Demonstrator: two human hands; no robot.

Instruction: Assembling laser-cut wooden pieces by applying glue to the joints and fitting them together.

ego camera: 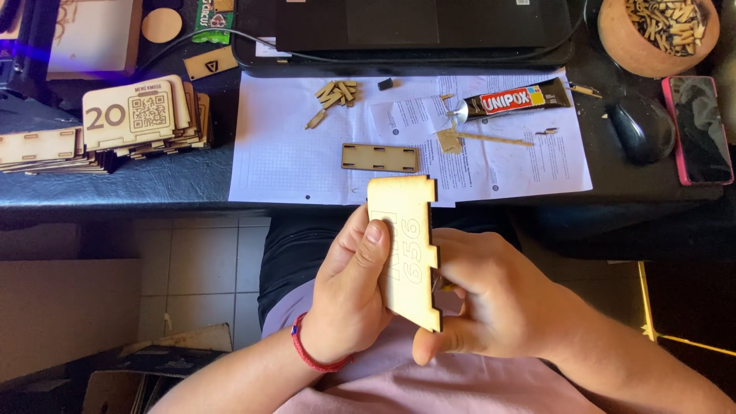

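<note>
From the head camera, looking down over the lap: the left hand (349, 295) wraps around a thin laser-cut plywood panel (404, 249), thumb pressed flat on its engraved face, holding it upright just below the desk edge (115, 195). The right hand (491, 307) pinches the panel's notched right edge, the thumb under its lower corner; something small seems caught at the fingertips, too small to tell what.

The panel is thin, and squeezing at the notches could snap a tab or bow the sheet. Held over the lap, anything small that slips would probably drop to the floor. On the papers (291, 153) the glue tube (510, 101) lies uncapped beside a slotted wooden strip (380, 157); I'd guess it could ooze and stick the sheets.
</note>
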